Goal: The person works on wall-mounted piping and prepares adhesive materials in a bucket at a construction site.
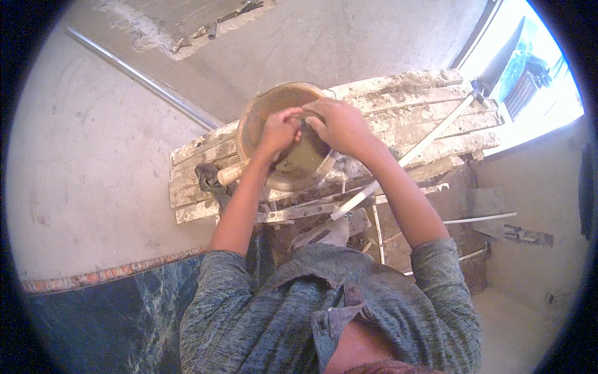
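Both hands meet over a round, brownish bucket [247,124], whose inside holds a grey-brown, muddy-looking material. My left hand [280,132] is closed, its fingers curled and thumb side turned toward the other hand. From the right, my right hand [341,124] comes in with bent fingers pressed close to the left fingertips. Whatever lies between the fingers, if anything, is too small or hidden to name. Beside the bucket's left edge, near my left forearm, is a pale cylindrical wooden handle [230,174]; a dark cloth-like piece [205,177] lies next to it.
The bucket stands on a mortar-splashed platform of wooden planks [411,100]. A long pale pole [436,132] with a dark blade [503,59] slants across its right side. Plastered walls [106,156] rise around, with a bright opening at upper right. Thin white rods [479,218] stick out below.
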The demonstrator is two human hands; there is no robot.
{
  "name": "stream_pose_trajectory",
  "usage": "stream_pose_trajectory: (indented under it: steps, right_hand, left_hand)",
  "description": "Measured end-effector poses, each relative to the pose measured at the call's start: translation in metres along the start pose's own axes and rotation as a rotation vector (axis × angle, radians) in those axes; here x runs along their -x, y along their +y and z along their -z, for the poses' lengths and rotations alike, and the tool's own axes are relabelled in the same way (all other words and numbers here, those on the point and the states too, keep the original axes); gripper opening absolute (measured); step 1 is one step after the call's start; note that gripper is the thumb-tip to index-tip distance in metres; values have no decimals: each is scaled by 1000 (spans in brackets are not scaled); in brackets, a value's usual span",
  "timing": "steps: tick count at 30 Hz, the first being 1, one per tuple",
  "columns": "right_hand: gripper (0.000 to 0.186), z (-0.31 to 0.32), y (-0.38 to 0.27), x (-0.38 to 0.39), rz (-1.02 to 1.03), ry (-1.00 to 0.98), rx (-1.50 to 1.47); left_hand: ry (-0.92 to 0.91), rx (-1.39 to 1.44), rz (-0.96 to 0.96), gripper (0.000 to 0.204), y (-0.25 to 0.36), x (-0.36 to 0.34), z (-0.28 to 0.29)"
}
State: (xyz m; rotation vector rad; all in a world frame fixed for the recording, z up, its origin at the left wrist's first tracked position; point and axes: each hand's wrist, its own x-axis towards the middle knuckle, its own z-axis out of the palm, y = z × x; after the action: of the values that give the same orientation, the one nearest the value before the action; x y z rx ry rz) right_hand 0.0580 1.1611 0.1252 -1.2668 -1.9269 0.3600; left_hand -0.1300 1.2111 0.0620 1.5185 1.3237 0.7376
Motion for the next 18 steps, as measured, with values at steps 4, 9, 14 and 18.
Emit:
stream_pose_trajectory:
  steps: [4,9,14,18]
  right_hand:
    - [24,31,-7,0,-77,-52,-161]
    - [21,42,-11,4,-214,-129,-281]
    - [20,39,-5,12,-237,-138,-296]
    - [19,38,3,20,-200,-91,-342]
  left_hand:
    - [-32,-907,-92,35,-12,-9,-24]
    - [-349,-1053,-5,32,-46,-30,-28]
    - [-200,-856,236,37,-53,-35,-31]
    - [-207,-936,227,41,-38,-30,-34]
